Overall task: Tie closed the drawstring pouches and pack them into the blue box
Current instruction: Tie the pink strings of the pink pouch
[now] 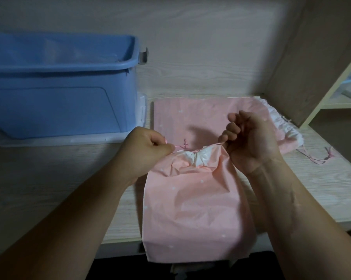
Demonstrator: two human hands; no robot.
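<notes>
On desk [49, 178], front centre, I've got a pink pouch [194, 199] w/ white dots. Long axis runs near-to-far; mouth points away from me, bottom hangs over the desk's near edge. Mouth is gathered, white lining [196, 156] bunched up and showing between both hands.

L hand [146, 150] sits at the pouch's left top corner, fingers curled together into a loose fist, thumb and forefinger pinched on the pink cord [179, 147]; a short knotted cord end sticks out just right of the fingertips. R hand [249, 138] is at the right top corner, palm toward me, fingers curled in, fingertips clamped at the pouch's gathered rim. Can't tell if it's got cord or only fabric.

2nd pouch [211, 116] lies flat behind the first, long axis left-right, gathered mouth pointing right, its cords [320, 156] trailing on the desk at right. R hand overlaps it in view; contact unclear.

Blue box [59, 87] stands far left on a clear lid [69, 139], open top, well apart from both pouches.
</notes>
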